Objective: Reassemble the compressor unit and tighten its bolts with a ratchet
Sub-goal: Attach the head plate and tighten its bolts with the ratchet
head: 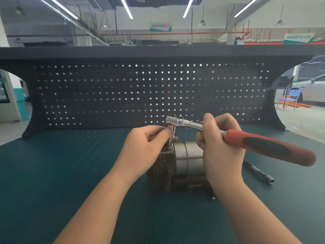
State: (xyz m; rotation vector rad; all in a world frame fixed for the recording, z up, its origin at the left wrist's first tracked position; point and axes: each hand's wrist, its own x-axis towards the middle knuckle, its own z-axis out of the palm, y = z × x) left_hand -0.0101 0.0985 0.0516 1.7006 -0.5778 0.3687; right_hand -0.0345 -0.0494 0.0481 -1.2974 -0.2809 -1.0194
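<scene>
Both hands work mid-frame: left hand [146,141] pinches the socket [171,136], right hand [219,143] grips the ratchet [246,140] over the compressor unit [175,166]; an extension bar [258,171] lies right on the worktop [70,164].

A: Colours on the ratchet [228,136]?
B: Chrome head and shank, red-orange grip with a black inlay.
A: Compressor unit [177,166]?
B: Dark ribbed block on its left part, dull silver-grey cylinder on its right.
A: Worktop [70,173]?
B: Plain dark teal. Black pegboard [123,95] along the far edge, regular grid of small square holes. Black-and-silver extension bar [258,172] near the right edge.
</scene>
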